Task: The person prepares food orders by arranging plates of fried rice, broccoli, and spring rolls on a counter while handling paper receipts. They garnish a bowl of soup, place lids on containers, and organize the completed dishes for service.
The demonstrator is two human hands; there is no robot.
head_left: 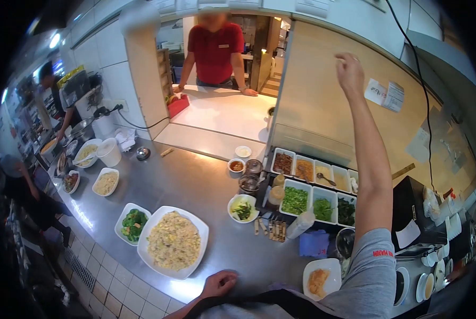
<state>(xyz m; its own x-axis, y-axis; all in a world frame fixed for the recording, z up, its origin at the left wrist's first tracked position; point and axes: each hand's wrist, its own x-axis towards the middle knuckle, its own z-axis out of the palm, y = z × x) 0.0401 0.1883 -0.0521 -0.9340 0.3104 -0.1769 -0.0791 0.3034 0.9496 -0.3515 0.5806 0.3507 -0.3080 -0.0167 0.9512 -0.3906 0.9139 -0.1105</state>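
Note:
My left hand [220, 283] rests at the steel counter's near edge with its fingers curled; whether anything is inside cannot be made out. Just up and left of it is a large white plate of fried rice [174, 241], beside a bowl of green vegetables [133, 224]. My right hand [349, 74] is raised high on the right, in front of the tan wall panel, fingers bent and pressed together; what they hold, if anything, is too small to name. Below that arm are trays of chopped greens [295, 200] and a plate with orange food [318, 283].
A person in a red shirt [216, 53] leans on the pass-through shelf [219, 114]. Bottles [300, 225], small bowls and a call bell [142, 153] stand on the counter [179, 175]. More bowls and two people are at the left.

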